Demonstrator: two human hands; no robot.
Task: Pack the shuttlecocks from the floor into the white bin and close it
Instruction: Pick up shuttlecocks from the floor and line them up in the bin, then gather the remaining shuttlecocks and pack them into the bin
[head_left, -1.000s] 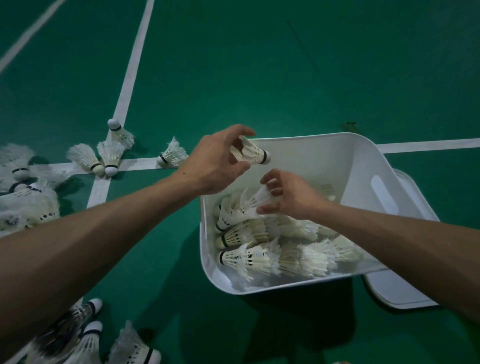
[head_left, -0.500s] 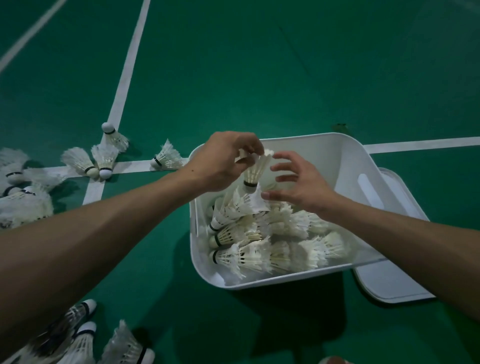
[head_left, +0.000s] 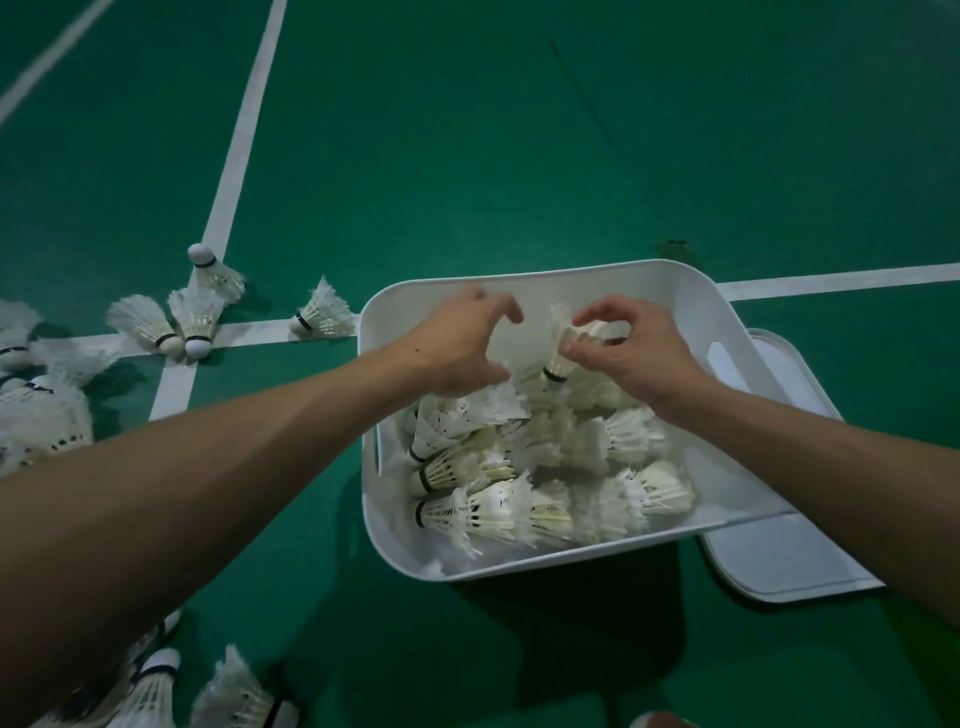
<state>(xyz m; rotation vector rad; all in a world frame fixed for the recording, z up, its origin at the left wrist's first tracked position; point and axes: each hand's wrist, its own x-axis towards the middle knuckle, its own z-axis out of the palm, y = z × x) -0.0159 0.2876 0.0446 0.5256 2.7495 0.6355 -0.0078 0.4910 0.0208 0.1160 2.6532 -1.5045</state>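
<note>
Bare forearms (head_left: 208, 483); bare left hand (head_left: 462, 358); bare right hand (head_left: 631, 353).

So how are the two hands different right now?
The left hand holds nothing, its fingers loosely curved; the right hand pinches a shuttlecock by its feathers. The left hand is over the bin's left side, the right hand over its right. Both are above the white bin.

Inside the white rectangular plastic bin (head_left: 691, 296) white feather shuttlecocks (head_left: 519, 499) lie heaped. The flat white plastic lid (head_left: 779, 561) lies just right of the bin, and loose shuttlecocks (head_left: 195, 317) lie on the green court floor (head_left: 519, 156) left of the bin
</note>
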